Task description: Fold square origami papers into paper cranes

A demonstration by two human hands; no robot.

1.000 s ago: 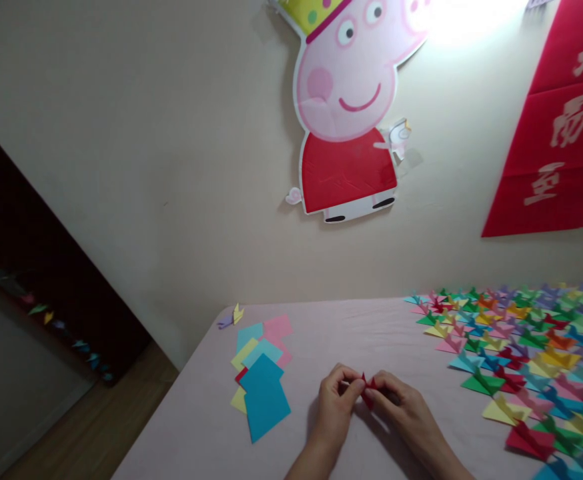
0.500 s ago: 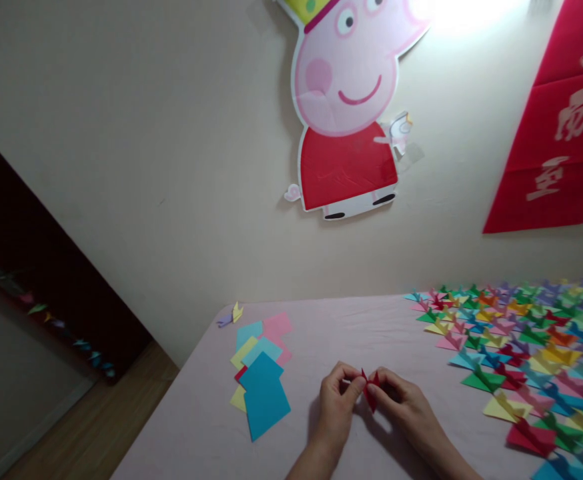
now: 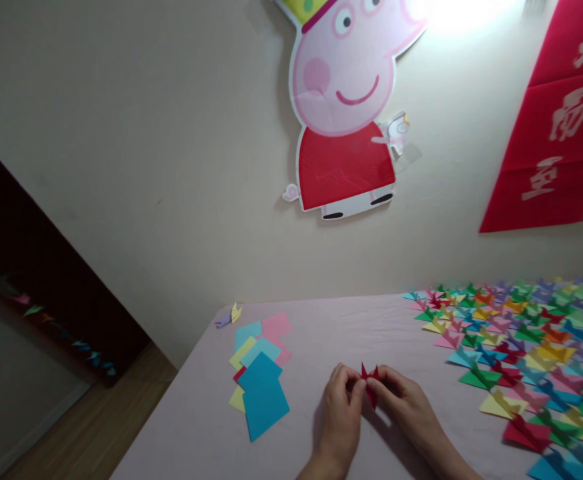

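Observation:
A small red folded paper piece point(image 3: 369, 383) with two points sticking up sits between my two hands, low in the middle of the head view. My left hand point(image 3: 340, 415) pinches its left side with thumb and fingers closed. My right hand point(image 3: 405, 408) pinches its right side the same way. Both hands rest just above the pink table point(image 3: 321, 337). To their left lies a loose stack of coloured paper squares point(image 3: 260, 380), with a blue sheet on top.
Several rows of folded paper cranes point(image 3: 521, 347) in many colours cover the table's right side. Two small folded pieces point(image 3: 230, 315) lie near the far left corner. A cartoon pig cutout point(image 3: 344, 107) and a red banner point(image 3: 554, 127) hang on the wall. The table's left edge drops to a wooden floor point(image 3: 86, 427).
The red piece has risen a little between my fingers and its two points now stand clearer. Both hands kept their pinch and shifted slightly right.

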